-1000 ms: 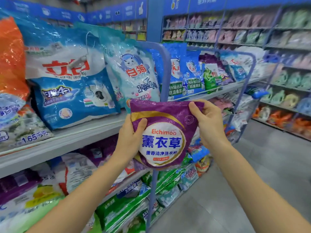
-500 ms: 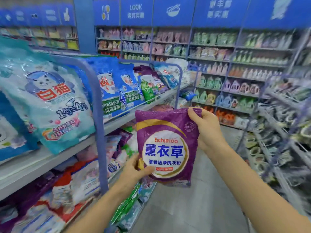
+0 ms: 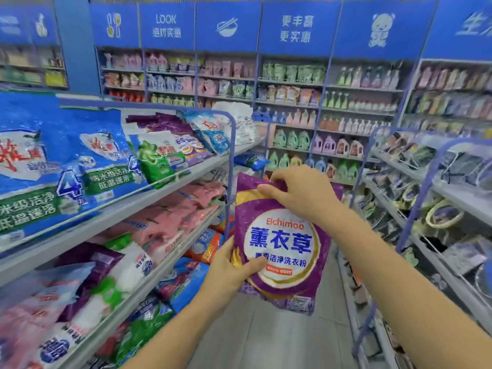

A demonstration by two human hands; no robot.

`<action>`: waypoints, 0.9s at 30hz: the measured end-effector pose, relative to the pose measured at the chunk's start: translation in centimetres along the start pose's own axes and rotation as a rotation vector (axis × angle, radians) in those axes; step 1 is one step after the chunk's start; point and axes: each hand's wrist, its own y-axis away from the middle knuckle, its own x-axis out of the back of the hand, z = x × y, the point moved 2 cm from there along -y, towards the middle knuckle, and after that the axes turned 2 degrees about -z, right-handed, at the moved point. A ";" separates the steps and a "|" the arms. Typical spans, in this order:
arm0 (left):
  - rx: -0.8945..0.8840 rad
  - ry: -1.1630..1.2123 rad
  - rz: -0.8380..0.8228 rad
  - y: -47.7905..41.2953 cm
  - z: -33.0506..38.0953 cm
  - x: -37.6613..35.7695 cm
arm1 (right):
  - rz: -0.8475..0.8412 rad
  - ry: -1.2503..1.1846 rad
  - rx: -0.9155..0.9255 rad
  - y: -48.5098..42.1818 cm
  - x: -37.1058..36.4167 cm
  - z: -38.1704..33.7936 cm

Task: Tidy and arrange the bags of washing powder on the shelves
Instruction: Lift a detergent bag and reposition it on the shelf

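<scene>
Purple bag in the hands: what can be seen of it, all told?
The purple bag is glossy, crinkled plastic, soft and full. A gold-ringed white circle carries "Eichimoo" in orange and large blue Chinese characters. It hangs roughly upright, front toward the camera, in the aisle, off the shelves. The right hand pinches its top edge; the left hand grips its lower side, thumb on the front.

I see the purple bag upright in mid-air beside the shelving's end post, white round label facing me, top edge crumpled. Blue bags lean back along the upper shelf, right up to its front edge; pink bags lie flat below.
</scene>
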 end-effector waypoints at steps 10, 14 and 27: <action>0.001 0.093 -0.072 -13.2 -4.6 -4.2 | 0.256 -0.277 0.083 -7.4 -2.9 12.2; 0.010 0.004 -0.141 -18.5 -6.6 -4.3 | 0.312 -0.247 0.105 -10.3 -5.1 16.0; 0.104 -0.188 -0.214 -36.8 -10.4 -0.9 | 0.444 -0.282 0.158 -24.6 -16.3 27.0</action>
